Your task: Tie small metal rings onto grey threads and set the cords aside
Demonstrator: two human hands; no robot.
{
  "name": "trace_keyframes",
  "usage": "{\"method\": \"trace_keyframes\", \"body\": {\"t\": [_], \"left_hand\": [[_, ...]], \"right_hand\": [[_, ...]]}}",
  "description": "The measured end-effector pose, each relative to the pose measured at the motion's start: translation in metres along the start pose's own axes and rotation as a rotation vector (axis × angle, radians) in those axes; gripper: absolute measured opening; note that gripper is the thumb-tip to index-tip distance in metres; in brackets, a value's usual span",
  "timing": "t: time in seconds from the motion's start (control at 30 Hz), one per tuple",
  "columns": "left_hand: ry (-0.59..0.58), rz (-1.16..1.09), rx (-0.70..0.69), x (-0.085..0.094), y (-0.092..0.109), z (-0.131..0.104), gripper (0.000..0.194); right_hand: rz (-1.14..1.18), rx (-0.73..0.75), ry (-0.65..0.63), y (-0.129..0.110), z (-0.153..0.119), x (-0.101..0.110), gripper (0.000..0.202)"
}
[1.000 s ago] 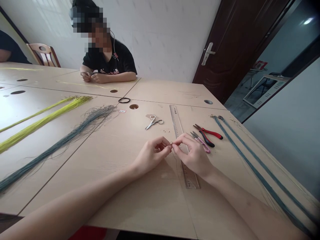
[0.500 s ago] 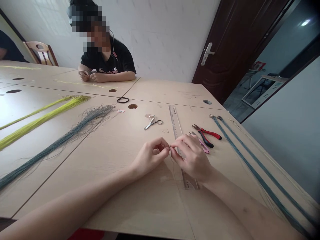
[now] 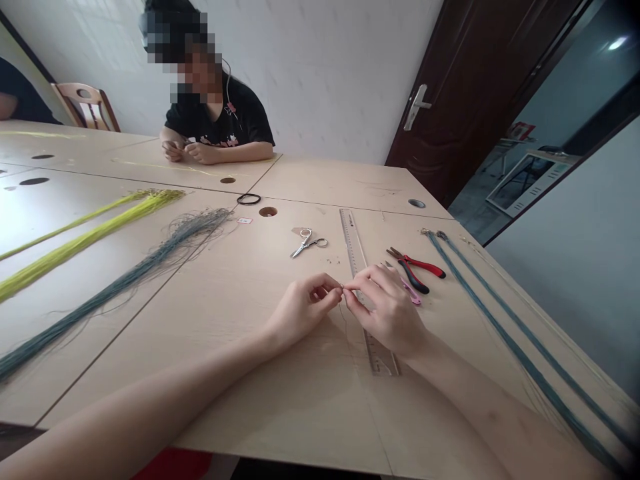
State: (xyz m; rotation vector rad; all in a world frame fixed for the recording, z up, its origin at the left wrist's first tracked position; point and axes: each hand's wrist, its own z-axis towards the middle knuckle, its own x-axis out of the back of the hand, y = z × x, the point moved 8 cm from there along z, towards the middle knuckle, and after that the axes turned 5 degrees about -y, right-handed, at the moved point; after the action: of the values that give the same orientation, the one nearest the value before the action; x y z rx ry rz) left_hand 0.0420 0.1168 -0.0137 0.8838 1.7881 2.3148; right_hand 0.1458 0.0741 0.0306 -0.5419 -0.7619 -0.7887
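My left hand (image 3: 305, 308) and my right hand (image 3: 387, 308) meet fingertip to fingertip above the table, both pinching a thin cord (image 3: 345, 320) that hangs down toward the table's front edge. Whatever small piece sits between the fingertips is too tiny to make out. Partly under my right hand lies a clear ruler (image 3: 354, 243). Beyond my hands are silver scissors (image 3: 307, 243) with a few tiny bits near them. Red and black pliers (image 3: 417, 268) and a pink-handled tool (image 3: 412, 292) rest just right of my right hand.
Yellow cords (image 3: 90, 237) and grey-blue cords (image 3: 135, 270) stretch across the left side; more blue cords (image 3: 490, 313) lie at right. A black ring (image 3: 249, 199), a small label (image 3: 245, 221) and a tape roll (image 3: 417, 203) lie farther back. A person (image 3: 220, 120) sits opposite.
The whole view has shifted slightly. My right fingertips have tilted a little at the pinch, and the cord hangs in a slightly different curve. Both hands keep their pinch.
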Motion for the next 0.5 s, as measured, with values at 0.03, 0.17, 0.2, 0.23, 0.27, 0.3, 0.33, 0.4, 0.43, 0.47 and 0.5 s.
{"method": "trace_keyframes", "body": {"t": [0.03,0.17,0.2,0.23,0.27,0.3,0.33,0.4,0.43,0.47,0.5], "left_hand": [[0.001,0.005,0.001,0.0001,0.0002,0.0,0.016],[0.005,0.0,0.001,-0.0003,-0.0001,-0.0001,0.013],[0.005,-0.003,0.0,-0.0004,-0.0001,-0.0002,0.012],[0.003,-0.006,-0.003,-0.0007,-0.0001,-0.0002,0.013],[-0.002,-0.011,-0.005,-0.001,0.0001,-0.0002,0.013],[-0.008,-0.017,-0.008,-0.0013,0.0003,-0.0002,0.013],[-0.015,-0.024,-0.011,-0.0016,0.0006,-0.0002,0.014],[-0.029,-0.04,-0.015,-0.0022,0.0013,-0.0004,0.014],[-0.035,-0.05,-0.016,-0.0024,0.0016,-0.0005,0.013],[-0.04,-0.061,-0.017,-0.0026,0.0019,-0.0007,0.013],[-0.043,-0.072,-0.017,-0.0028,0.0021,-0.001,0.013]], "right_hand": [[-0.006,0.005,0.003,-0.0004,-0.0003,0.0005,0.008],[-0.033,0.033,-0.003,-0.0032,0.0,0.0016,0.008],[-0.037,0.043,-0.004,-0.0041,0.0003,0.0018,0.008],[-0.039,0.052,-0.001,-0.005,0.0007,0.0022,0.008],[-0.037,0.059,0.003,-0.0058,0.0011,0.0027,0.007],[-0.033,0.065,0.009,-0.0066,0.0014,0.0033,0.007],[-0.025,0.066,0.011,-0.0069,0.0017,0.0036,0.007],[-0.004,0.059,0.016,-0.0068,0.0017,0.0041,0.007],[0.008,0.052,0.016,-0.0064,0.0016,0.0042,0.007],[0.018,0.046,0.016,-0.0061,0.0014,0.0045,0.007],[0.025,0.042,0.018,-0.0059,0.0012,0.0049,0.007]]}}
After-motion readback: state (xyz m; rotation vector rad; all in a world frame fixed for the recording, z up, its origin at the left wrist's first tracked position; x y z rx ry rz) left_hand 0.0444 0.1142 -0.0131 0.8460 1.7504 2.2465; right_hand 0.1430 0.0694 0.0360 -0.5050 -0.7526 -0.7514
